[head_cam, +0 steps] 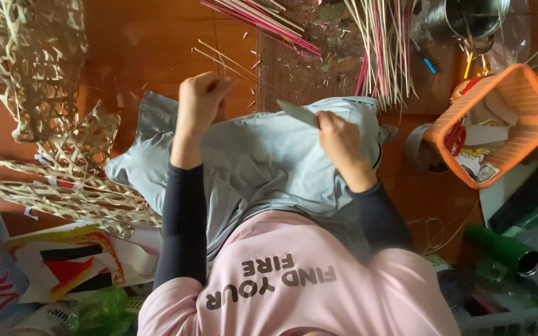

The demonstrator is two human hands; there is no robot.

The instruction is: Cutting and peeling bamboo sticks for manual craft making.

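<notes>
My right hand (339,140) grips a knife (298,113) whose flat grey blade points left over a grey cloth (263,158) spread on my lap. My left hand (199,102) is closed on the end of a thin bamboo strip (225,62) that runs up and to the left over the wooden floor. The knife tip sits a little to the right of my left hand. Both forearms are in dark sleeves above a pink shirt.
Woven bamboo lattice pieces (45,124) lie at the left. Bundles of pale and pink sticks (384,56) lie at the top. An orange basket (533,118) with paper scraps stands at the right, a metal pot (468,18) above it, a green tube (505,249) below.
</notes>
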